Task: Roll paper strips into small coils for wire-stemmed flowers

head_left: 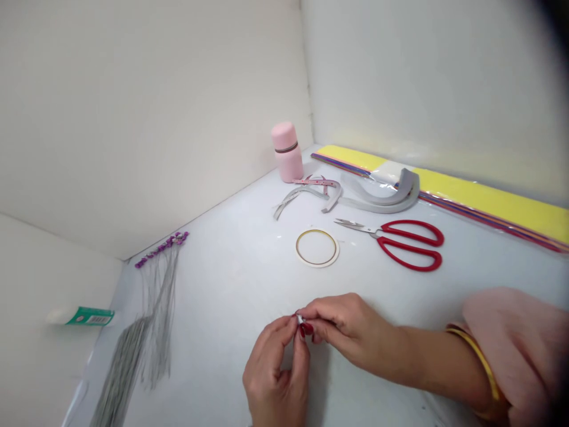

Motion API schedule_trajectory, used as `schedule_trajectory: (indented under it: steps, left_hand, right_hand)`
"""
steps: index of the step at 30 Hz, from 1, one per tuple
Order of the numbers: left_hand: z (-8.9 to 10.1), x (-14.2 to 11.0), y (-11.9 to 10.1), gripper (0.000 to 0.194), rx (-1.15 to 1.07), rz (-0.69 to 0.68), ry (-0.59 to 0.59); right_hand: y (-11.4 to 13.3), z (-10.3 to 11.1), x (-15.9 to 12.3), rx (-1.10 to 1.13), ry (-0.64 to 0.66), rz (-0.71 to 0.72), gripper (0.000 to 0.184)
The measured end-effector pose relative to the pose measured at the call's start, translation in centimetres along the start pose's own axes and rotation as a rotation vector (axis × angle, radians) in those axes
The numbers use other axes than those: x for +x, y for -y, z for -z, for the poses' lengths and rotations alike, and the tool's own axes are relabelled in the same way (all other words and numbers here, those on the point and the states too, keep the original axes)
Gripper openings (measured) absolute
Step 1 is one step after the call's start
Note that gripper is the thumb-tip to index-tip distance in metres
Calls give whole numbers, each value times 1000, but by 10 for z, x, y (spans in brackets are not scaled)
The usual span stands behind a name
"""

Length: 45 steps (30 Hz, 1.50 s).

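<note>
At the near middle of the table, my left hand (279, 366) and my right hand (355, 329) meet fingertip to fingertip. Both are closed in a pinch on a small white piece (300, 319), mostly covered by the fingers, so its exact kind is unclear. Beyond the hands lies a thin roll of white tape (336, 254), flat on the table. Scissors (411, 246) with red handles rest to its right, their blades slightly apart and pointing left.
A pink bottle (290, 163) stands at the back. Pale paper strips (382, 204) curl near yellow-topped coloured sheets (466, 193) along the wall. On the left are purple-tipped wires (166, 279), a bundle of grey wires (122, 367) and a green-and-white tube (89, 316).
</note>
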<state>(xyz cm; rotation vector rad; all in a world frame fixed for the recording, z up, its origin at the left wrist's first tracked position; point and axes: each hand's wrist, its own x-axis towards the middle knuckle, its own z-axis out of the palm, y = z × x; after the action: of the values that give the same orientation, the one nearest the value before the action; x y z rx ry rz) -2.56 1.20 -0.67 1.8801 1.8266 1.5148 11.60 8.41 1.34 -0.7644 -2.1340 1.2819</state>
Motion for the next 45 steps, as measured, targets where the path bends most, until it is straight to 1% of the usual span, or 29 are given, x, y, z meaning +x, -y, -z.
schedule_trajectory:
  steps: [4, 6, 8, 11, 13, 15, 17, 18, 20, 22, 23, 25, 28, 30, 33, 35, 38, 41, 45]
  left_hand:
    - [3, 4, 3, 17, 40, -77, 77]
    - [4, 5, 3, 15, 42, -84, 112]
    - [5, 6, 3, 13, 48, -75, 120]
    - [4, 7, 0, 13, 75, -101, 103]
    - [2, 8, -2, 12, 95, -120, 56]
    - [0, 8, -4, 13, 97, -118, 9]
    - [-1, 8, -5, 15, 58, -87, 8]
    - [-2, 7, -4, 16, 24, -47, 22]
    - [-2, 4, -3, 17, -61, 88, 50]
    - [-2, 2, -1, 16, -139, 225, 54]
    - [-2, 1, -1, 15, -174, 273, 50]
    - [-2, 1, -1, 14, -241, 312, 54]
    - [-2, 2, -2, 13, -321, 329, 67]
    - [-2, 3, -3, 12, -325, 359, 60]
    - [-2, 1, -4, 15, -273, 441, 36]
    - [-2, 0, -4, 18, -245, 456, 51]
    - [-2, -1, -5, 16, -219, 403, 83]
    - [-2, 0, -6, 12, -171, 369, 66]
    - [-2, 1, -7, 9, -118, 333, 33]
  right_hand:
    - [-2, -1, 0, 102, 29, -46, 19]
    - [-4, -2, 0, 125, 39, -65, 19]
    - [-4, -3, 0, 115, 43, -64, 19]
    - [-3, -3, 0, 8, 24, 0, 18]
    - [-1, -3, 0, -71, -5, 47, 19]
    - [1, -4, -1, -101, -36, 74, 20]
    - [2, -4, 0, -80, -61, 62, 20]
    - [2, -4, 0, -58, -67, 43, 20]
    - [2, -4, 0, -16, -64, 3, 21]
    - [0, -2, 1, 9, -57, -28, 22]
    - [-1, -2, 2, 15, -62, -32, 22]
    - [-4, -2, 2, 13, -66, -24, 24]
    - [-6, -1, 2, -5, -56, 0, 25]
    - [-5, -1, 2, -14, -52, -11, 24]
    - [-3, 0, 2, -16, -68, -29, 21]
    - [-1, 1, 1, -15, -76, -18, 20]
    - [-2, 0, 0, -24, -82, 4, 20]
    - [-5, -2, 1, -69, -87, 33, 21]
    - [-7, -4, 1, -193, -96, 115, 22]
